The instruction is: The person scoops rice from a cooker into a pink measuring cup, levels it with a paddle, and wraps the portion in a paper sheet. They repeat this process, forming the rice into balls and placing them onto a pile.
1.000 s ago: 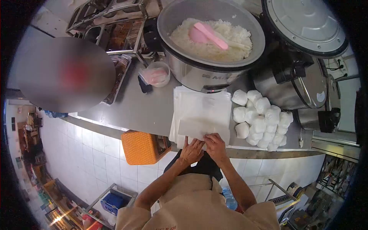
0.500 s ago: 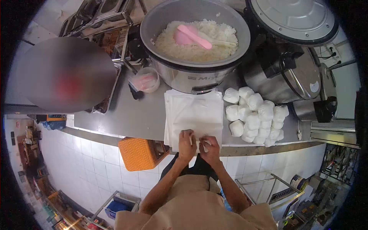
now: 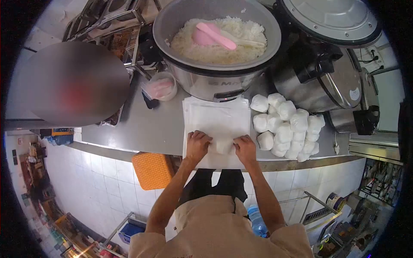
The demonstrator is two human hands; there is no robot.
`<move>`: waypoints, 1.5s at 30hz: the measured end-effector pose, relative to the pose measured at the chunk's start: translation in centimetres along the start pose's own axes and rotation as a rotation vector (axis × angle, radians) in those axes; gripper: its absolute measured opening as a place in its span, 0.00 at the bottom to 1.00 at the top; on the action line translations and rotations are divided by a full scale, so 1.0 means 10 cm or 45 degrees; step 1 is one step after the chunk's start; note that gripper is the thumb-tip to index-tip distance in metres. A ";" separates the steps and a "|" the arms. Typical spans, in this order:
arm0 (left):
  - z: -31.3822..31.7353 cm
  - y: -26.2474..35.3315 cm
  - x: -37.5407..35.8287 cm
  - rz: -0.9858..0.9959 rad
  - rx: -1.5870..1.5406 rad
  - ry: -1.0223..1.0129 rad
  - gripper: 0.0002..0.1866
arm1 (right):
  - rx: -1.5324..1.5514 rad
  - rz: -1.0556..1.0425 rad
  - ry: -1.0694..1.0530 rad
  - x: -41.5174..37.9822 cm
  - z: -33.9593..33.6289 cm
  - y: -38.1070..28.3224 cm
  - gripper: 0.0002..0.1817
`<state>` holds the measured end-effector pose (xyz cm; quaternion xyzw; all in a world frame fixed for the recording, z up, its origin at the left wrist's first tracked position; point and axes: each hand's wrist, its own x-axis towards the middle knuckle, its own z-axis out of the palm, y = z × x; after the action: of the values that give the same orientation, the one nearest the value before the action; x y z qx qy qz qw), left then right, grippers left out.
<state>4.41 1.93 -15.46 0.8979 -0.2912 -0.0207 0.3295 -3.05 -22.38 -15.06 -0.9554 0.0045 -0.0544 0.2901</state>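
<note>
On the steel counter lies a stack of white paper sheets (image 3: 217,116). A small white wrapped bundle (image 3: 223,147) rests on its front part. My left hand (image 3: 198,144) is at the bundle's left side, its fingers curled together on the wrapping paper. At the right side my right hand (image 3: 245,149) has its fingers pressed together on the paper too. Right of the stack, several white wrapped bundles (image 3: 284,132) are piled. Behind the stack stands a large cooker (image 3: 202,81) of white rice (image 3: 189,43), with a pink scoop (image 3: 217,36) lying on the rice.
A plastic tub (image 3: 162,87) with something pink inside stands left of the cooker. More metal cookers (image 3: 309,92) are at the right, under a raised lid (image 3: 333,17). An orange stool (image 3: 151,170) is below the counter's front edge. Metal racks stand at the back left.
My hands have moved apart, from close together at the counter's front edge to either side of the bundle, slightly farther from my body. The bundle between them is more visible.
</note>
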 end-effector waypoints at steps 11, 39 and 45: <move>-0.09 -0.20 -0.26 0.283 -0.010 -0.168 0.19 | 0.266 -0.162 -0.097 -0.25 -0.29 -0.24 0.21; 0.14 -0.08 0.18 -0.297 -0.143 -0.233 0.09 | 0.446 0.271 -0.340 0.35 0.09 0.16 0.14; 0.17 0.01 0.32 -0.227 -0.072 -0.109 0.21 | 0.158 0.108 -0.132 0.43 -0.04 -0.11 0.18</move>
<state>6.57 -0.82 -16.21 0.9089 -0.2232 -0.0966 0.3387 1.11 -21.84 -13.69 -0.9361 0.0265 0.0072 0.3507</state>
